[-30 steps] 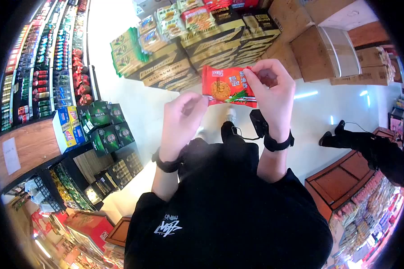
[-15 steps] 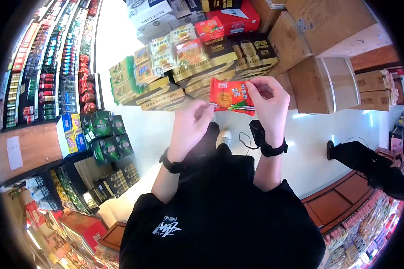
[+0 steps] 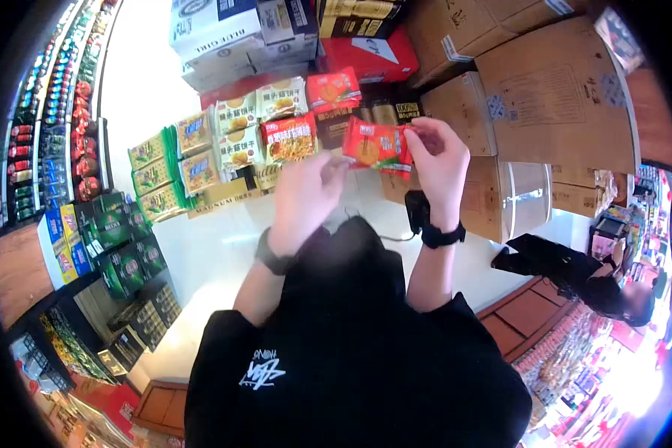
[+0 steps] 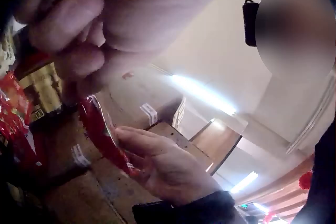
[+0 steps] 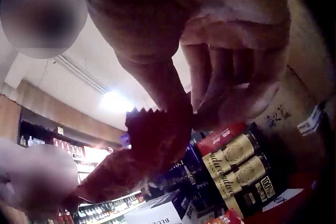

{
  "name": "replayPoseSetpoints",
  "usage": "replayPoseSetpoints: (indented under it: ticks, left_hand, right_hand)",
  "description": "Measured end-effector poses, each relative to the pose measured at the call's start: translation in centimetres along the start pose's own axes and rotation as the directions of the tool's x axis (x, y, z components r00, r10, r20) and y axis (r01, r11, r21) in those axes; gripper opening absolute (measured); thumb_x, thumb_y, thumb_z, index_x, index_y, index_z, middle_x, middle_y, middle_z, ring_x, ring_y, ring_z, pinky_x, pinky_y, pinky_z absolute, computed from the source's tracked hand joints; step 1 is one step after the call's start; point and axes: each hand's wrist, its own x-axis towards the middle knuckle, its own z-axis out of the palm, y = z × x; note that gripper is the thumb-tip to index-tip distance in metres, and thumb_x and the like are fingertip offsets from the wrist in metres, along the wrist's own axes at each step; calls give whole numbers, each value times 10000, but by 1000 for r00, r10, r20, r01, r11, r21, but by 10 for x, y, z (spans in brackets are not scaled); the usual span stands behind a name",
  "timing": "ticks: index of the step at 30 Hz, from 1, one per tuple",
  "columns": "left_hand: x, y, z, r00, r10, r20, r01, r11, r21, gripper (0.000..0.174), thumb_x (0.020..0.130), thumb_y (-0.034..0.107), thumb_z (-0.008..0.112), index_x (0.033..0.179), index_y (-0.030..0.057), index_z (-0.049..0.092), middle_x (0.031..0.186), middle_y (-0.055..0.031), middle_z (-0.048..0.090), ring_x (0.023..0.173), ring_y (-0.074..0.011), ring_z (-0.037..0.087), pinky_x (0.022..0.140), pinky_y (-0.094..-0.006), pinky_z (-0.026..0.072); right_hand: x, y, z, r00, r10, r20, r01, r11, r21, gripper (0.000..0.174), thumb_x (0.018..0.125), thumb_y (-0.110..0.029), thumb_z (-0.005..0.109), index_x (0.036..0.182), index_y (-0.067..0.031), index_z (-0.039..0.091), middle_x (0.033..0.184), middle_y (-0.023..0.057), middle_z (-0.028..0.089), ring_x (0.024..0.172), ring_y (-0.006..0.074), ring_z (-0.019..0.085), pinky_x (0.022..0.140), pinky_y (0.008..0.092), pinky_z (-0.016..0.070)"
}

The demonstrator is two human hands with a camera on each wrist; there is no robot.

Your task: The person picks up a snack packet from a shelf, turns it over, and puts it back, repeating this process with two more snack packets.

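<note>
A small red snack packet [image 3: 379, 146] is stretched between both hands in the head view. The right hand [image 3: 442, 160] pinches its right end between thumb and fingers. At the packet's left end, the left hand [image 3: 304, 196] pinches the edge with its fingertips. In the left wrist view the packet [image 4: 105, 137] hangs from the left fingers, with the right hand [image 4: 170, 166] at its far end. The right wrist view shows the packet's serrated end [image 5: 157, 134] under the right thumb.
Beyond the hands, snack packs [image 3: 237, 128] lie in rows on stacked boxes. Large cardboard cartons [image 3: 552, 97] stand at the right, with a person in black [image 3: 567, 269] below them. Green beer boxes [image 3: 119, 239] and bottle shelves [image 3: 52, 149] are at the left.
The head view has shifted so the snack packs and cartons appear nearer and lower. Both hands still hold the packet, which has moved slightly within the view.
</note>
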Motion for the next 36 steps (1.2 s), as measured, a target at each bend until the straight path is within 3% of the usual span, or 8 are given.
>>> replayPoseSetpoints:
  ticks: [10,14,22,25,31,34,36]
  left_hand:
    - [63,-6,2,988,-131,-85,145,972,185,132,837,168,683,798,41,679,505,-78,530,425,-175,498,449,-325,355]
    - [79,-16,17,955,-201,-216,266,903,338,159,848,218,672,821,64,694,528,-84,559,480,-254,558,470,-361,402]
    - [112,-26,36,906,-312,-286,422,718,553,183,869,255,646,832,79,680,591,-110,619,566,-310,628,514,-407,488]
    - [120,-26,38,900,-305,-313,436,672,599,200,879,269,630,843,75,666,605,-147,624,576,-345,633,520,-430,505]
    - [133,-21,41,869,-388,-307,486,554,676,229,904,253,579,784,60,607,613,-181,620,568,-354,640,509,-445,505]
    - [135,-22,41,866,-403,-295,489,562,667,254,910,248,572,748,52,587,606,-182,616,561,-356,640,502,-436,509]
    - [135,-24,42,870,-399,-290,482,568,667,261,912,245,567,740,51,586,597,-183,613,560,-358,640,504,-436,512]
  right_hand:
    - [91,15,42,981,1,195,-1,1000,1,116,797,-39,691,907,-10,669,794,78,693,706,122,654,678,254,507]
    - [122,32,58,945,-71,319,80,997,-15,129,781,-41,700,902,-7,666,819,91,689,714,158,662,676,262,510]
    - [165,62,90,903,-72,423,86,996,-15,132,785,-89,704,891,-20,667,830,102,691,713,184,668,664,273,512]
    - [171,69,100,889,-59,454,66,998,0,124,799,-30,706,915,-7,667,752,29,665,632,58,567,611,207,461]
    - [177,77,111,877,-34,479,48,999,-18,121,797,-27,709,907,-9,662,747,27,658,633,56,559,597,207,453]
    - [178,81,113,867,1,498,5,1000,-12,146,777,-82,713,906,-29,667,784,78,685,649,150,634,618,264,498]
    - [179,81,114,865,6,502,7,1000,-25,147,778,-80,713,906,-29,662,785,78,684,652,146,633,620,262,498]
